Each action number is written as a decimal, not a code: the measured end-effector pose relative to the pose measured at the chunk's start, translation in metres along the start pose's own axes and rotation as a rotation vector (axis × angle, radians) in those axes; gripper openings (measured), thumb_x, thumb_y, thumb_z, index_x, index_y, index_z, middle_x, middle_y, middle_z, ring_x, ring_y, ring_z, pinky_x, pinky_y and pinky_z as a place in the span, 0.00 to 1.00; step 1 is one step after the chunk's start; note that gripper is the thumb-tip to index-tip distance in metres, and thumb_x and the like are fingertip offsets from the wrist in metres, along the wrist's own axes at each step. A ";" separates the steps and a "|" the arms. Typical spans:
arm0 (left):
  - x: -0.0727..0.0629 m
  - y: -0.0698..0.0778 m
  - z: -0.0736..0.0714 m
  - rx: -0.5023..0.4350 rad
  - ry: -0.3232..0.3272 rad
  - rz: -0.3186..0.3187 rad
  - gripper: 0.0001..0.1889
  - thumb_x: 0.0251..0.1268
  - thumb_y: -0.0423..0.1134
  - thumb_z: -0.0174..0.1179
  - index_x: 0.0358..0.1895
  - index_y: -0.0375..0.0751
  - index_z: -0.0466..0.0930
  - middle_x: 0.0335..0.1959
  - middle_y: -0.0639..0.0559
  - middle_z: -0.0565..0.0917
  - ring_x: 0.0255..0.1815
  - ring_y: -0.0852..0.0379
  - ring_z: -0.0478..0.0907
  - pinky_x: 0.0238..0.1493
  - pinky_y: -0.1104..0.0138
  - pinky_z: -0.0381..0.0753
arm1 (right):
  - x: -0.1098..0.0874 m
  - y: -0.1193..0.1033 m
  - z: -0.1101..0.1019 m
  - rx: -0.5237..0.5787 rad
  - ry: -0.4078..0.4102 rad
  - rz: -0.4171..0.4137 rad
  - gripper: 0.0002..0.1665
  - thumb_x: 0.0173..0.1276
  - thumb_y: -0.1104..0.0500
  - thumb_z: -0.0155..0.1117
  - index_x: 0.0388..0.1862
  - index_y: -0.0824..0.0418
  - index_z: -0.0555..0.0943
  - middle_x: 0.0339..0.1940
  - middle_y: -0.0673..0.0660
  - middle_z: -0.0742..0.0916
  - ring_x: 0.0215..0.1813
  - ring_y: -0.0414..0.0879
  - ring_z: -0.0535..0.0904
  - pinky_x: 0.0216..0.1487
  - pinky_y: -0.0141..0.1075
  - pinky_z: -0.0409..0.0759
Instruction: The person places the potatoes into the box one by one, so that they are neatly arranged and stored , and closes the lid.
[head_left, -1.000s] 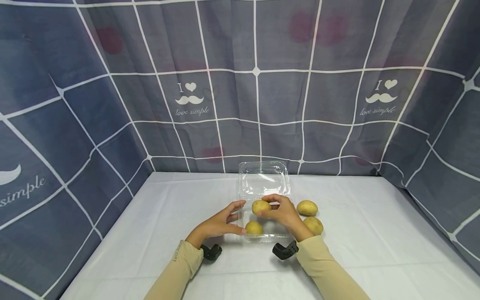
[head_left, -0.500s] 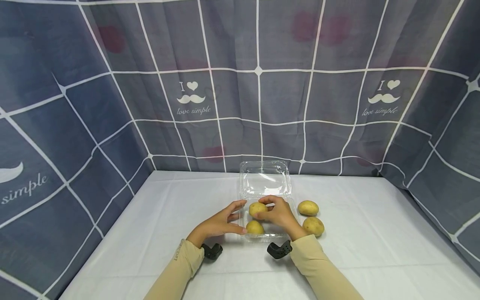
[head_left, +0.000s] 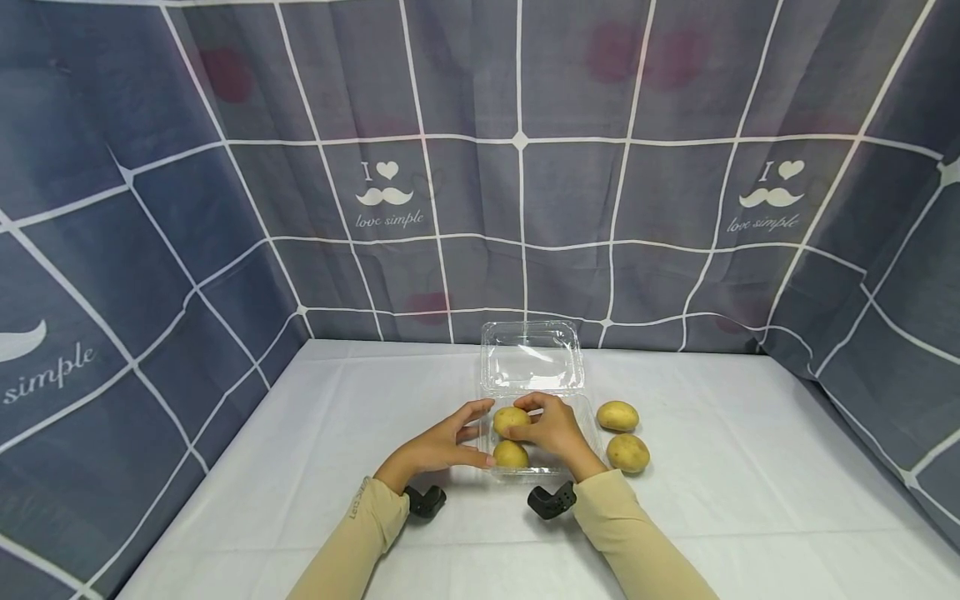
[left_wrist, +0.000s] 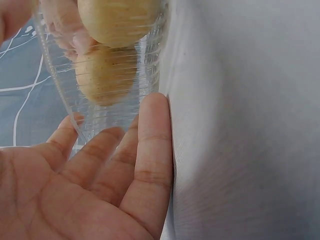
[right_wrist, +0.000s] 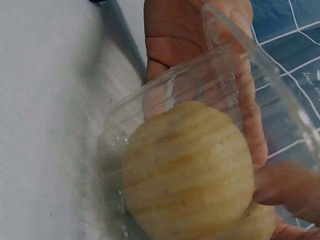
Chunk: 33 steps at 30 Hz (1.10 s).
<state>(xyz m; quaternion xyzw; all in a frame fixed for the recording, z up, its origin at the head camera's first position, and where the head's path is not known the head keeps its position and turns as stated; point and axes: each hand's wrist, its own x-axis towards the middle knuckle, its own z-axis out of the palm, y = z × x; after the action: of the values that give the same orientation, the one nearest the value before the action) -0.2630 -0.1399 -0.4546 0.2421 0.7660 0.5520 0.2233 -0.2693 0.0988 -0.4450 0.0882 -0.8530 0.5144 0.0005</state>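
Left hand (head_left: 438, 446), fingers straight, braces box (head_left: 533, 367). Inside, rear potato (head_left: 507, 422), behind front potato (head_left: 511, 455), pinched by right hand (head_left: 552, 428): likely placing; next calls for gentle release. Far spare (head_left: 618, 416), near spare (head_left: 628, 454) on counter (head_left: 720, 467).

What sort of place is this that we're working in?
Probably a makeshift recording booth, though the pictures can't confirm it: a white-covered table, dark gridded fabric hanging along its back and both sides, and small black devices at the person's wrists.
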 end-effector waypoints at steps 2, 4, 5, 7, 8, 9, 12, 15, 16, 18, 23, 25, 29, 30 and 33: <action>0.000 0.000 0.000 0.000 -0.001 0.001 0.53 0.69 0.41 0.75 0.88 0.41 0.48 0.89 0.38 0.52 0.85 0.28 0.55 0.79 0.37 0.66 | 0.001 0.000 0.001 -0.010 0.002 0.001 0.23 0.56 0.64 0.86 0.50 0.69 0.87 0.47 0.59 0.91 0.49 0.58 0.90 0.53 0.50 0.89; 0.000 0.000 0.000 -0.003 -0.003 0.004 0.53 0.69 0.41 0.75 0.88 0.41 0.48 0.89 0.38 0.52 0.85 0.28 0.55 0.79 0.37 0.67 | 0.002 0.000 0.003 -0.022 0.004 -0.002 0.23 0.56 0.64 0.86 0.49 0.68 0.88 0.47 0.59 0.91 0.49 0.58 0.90 0.52 0.50 0.89; 0.000 0.000 0.000 -0.004 -0.005 0.005 0.53 0.70 0.41 0.75 0.88 0.40 0.48 0.89 0.38 0.52 0.85 0.28 0.55 0.79 0.38 0.67 | 0.002 0.000 0.004 -0.023 0.003 -0.002 0.22 0.56 0.64 0.86 0.48 0.68 0.88 0.46 0.59 0.91 0.49 0.58 0.90 0.52 0.50 0.89; 0.000 0.000 0.000 -0.007 -0.009 0.010 0.53 0.70 0.40 0.75 0.88 0.40 0.48 0.89 0.38 0.52 0.85 0.28 0.55 0.79 0.38 0.67 | 0.003 0.001 0.005 -0.027 0.002 -0.004 0.22 0.55 0.64 0.86 0.48 0.68 0.88 0.46 0.59 0.91 0.48 0.57 0.90 0.51 0.49 0.90; 0.000 0.000 0.000 -0.009 -0.011 0.012 0.53 0.70 0.40 0.75 0.88 0.40 0.47 0.89 0.38 0.51 0.85 0.28 0.55 0.78 0.39 0.68 | 0.004 0.001 0.006 -0.027 0.001 -0.002 0.22 0.55 0.64 0.86 0.48 0.68 0.88 0.46 0.58 0.91 0.48 0.57 0.90 0.50 0.49 0.90; 0.000 0.000 0.000 -0.011 -0.011 0.014 0.53 0.70 0.40 0.74 0.88 0.39 0.47 0.89 0.38 0.51 0.85 0.28 0.55 0.79 0.39 0.68 | 0.004 0.001 0.006 -0.028 -0.002 0.000 0.22 0.55 0.64 0.86 0.48 0.68 0.88 0.45 0.58 0.91 0.48 0.56 0.90 0.50 0.48 0.90; 0.000 0.001 0.000 -0.017 -0.012 0.015 0.53 0.70 0.39 0.74 0.88 0.39 0.47 0.89 0.37 0.51 0.85 0.28 0.55 0.79 0.40 0.68 | 0.005 0.002 0.007 -0.033 -0.009 0.009 0.22 0.56 0.63 0.86 0.48 0.68 0.88 0.46 0.58 0.91 0.49 0.56 0.90 0.50 0.48 0.90; 0.000 0.002 0.000 -0.016 -0.012 0.013 0.53 0.70 0.38 0.74 0.88 0.38 0.47 0.89 0.37 0.51 0.85 0.29 0.55 0.79 0.39 0.67 | 0.006 0.001 0.007 -0.036 -0.021 0.019 0.23 0.57 0.63 0.86 0.49 0.69 0.88 0.47 0.58 0.91 0.49 0.56 0.89 0.50 0.47 0.90; 0.000 0.002 0.000 -0.014 -0.012 0.013 0.53 0.70 0.38 0.74 0.89 0.38 0.46 0.89 0.37 0.51 0.85 0.28 0.55 0.79 0.39 0.67 | 0.006 0.002 0.007 -0.035 -0.025 0.020 0.23 0.58 0.63 0.86 0.50 0.69 0.88 0.47 0.58 0.91 0.49 0.55 0.89 0.49 0.47 0.90; 0.000 0.001 0.000 -0.009 -0.010 0.012 0.53 0.70 0.39 0.74 0.89 0.38 0.46 0.89 0.37 0.51 0.85 0.28 0.55 0.79 0.38 0.67 | 0.006 0.002 0.008 -0.026 -0.036 0.031 0.23 0.58 0.63 0.86 0.50 0.69 0.88 0.47 0.59 0.90 0.50 0.55 0.89 0.49 0.46 0.91; 0.000 0.000 0.000 -0.008 -0.007 0.012 0.52 0.70 0.39 0.74 0.89 0.39 0.47 0.89 0.38 0.52 0.85 0.28 0.55 0.79 0.38 0.66 | 0.005 0.000 0.007 -0.017 -0.058 0.036 0.24 0.60 0.64 0.84 0.53 0.71 0.87 0.50 0.61 0.90 0.51 0.58 0.90 0.51 0.46 0.90; 0.000 0.000 0.000 -0.009 -0.006 0.013 0.52 0.70 0.39 0.74 0.89 0.39 0.47 0.89 0.38 0.52 0.85 0.28 0.55 0.79 0.38 0.66 | 0.005 0.000 0.006 -0.014 -0.063 0.034 0.25 0.60 0.64 0.83 0.54 0.72 0.87 0.51 0.62 0.90 0.52 0.58 0.90 0.51 0.46 0.90; 0.000 -0.001 0.000 -0.005 -0.006 0.016 0.53 0.70 0.39 0.74 0.88 0.39 0.47 0.89 0.38 0.52 0.85 0.28 0.55 0.79 0.37 0.66 | 0.003 0.000 0.006 -0.007 -0.051 0.041 0.25 0.60 0.62 0.85 0.54 0.71 0.87 0.51 0.62 0.91 0.52 0.58 0.90 0.51 0.47 0.90; 0.000 -0.001 0.000 -0.004 -0.007 0.016 0.53 0.70 0.40 0.74 0.89 0.39 0.47 0.89 0.38 0.52 0.85 0.28 0.55 0.79 0.37 0.66 | 0.003 0.000 0.005 -0.002 -0.047 0.045 0.25 0.59 0.61 0.85 0.53 0.70 0.88 0.51 0.61 0.91 0.52 0.58 0.90 0.52 0.47 0.90; 0.001 -0.001 -0.001 -0.001 -0.010 0.021 0.53 0.70 0.41 0.74 0.88 0.38 0.46 0.89 0.37 0.51 0.85 0.28 0.55 0.79 0.37 0.66 | 0.002 -0.001 0.003 -0.003 -0.039 0.044 0.25 0.60 0.61 0.86 0.53 0.70 0.88 0.52 0.62 0.91 0.52 0.59 0.91 0.52 0.48 0.90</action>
<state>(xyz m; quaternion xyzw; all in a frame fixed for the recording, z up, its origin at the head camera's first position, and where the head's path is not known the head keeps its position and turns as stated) -0.2642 -0.1405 -0.4558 0.2526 0.7620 0.5535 0.2216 -0.2710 0.0956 -0.4456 0.0795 -0.8553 0.5113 -0.0275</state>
